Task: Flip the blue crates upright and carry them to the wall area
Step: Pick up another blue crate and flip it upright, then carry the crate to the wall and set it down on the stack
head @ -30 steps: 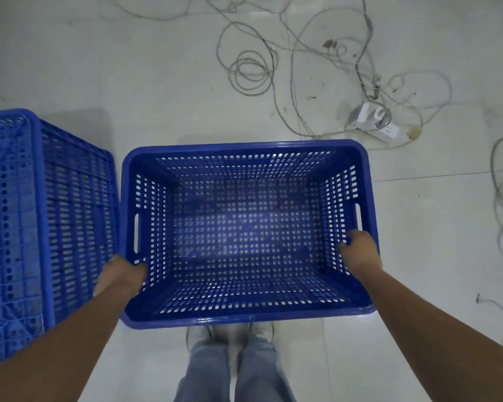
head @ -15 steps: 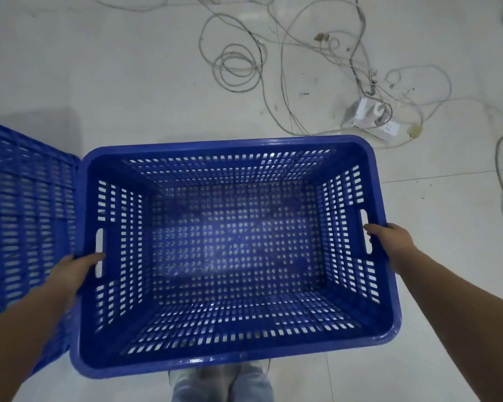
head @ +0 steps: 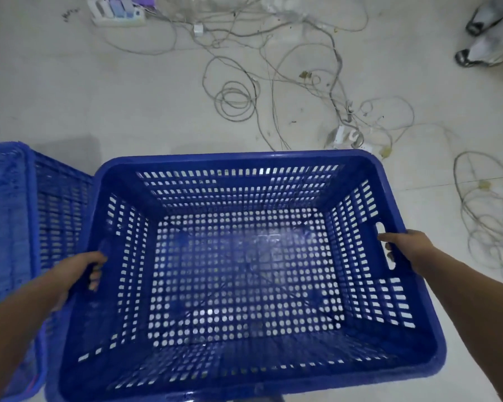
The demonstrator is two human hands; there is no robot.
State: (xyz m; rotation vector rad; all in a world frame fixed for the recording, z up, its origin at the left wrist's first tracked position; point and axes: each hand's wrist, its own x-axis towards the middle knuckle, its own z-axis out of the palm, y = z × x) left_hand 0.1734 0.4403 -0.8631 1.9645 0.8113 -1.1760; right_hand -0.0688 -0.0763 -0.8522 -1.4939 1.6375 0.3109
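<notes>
An upright blue perforated crate [head: 238, 159] fills the middle of the view, raised off the floor and close to me, empty inside. My left hand [head: 79, 271] grips its left handle slot, fingers curled through the wall. My right hand [head: 404, 246] grips the right handle slot the same way. A second blue crate [head: 15, 221] stands upside down on the floor at the left, its ribbed base facing up, touching or nearly touching the held crate.
Tangled white cables [head: 273, 82] sprawl over the pale tiled floor ahead, with a power strip [head: 347, 137] just past the crate and another [head: 116, 11] at top left. More cable loops [head: 485, 213] lie at the right. Someone's shoes [head: 482, 36] show top right.
The crate has risen from the floor toward me and looks larger. Both hands moved from its near rim to the side handle slots. The view now takes in more floor ahead.
</notes>
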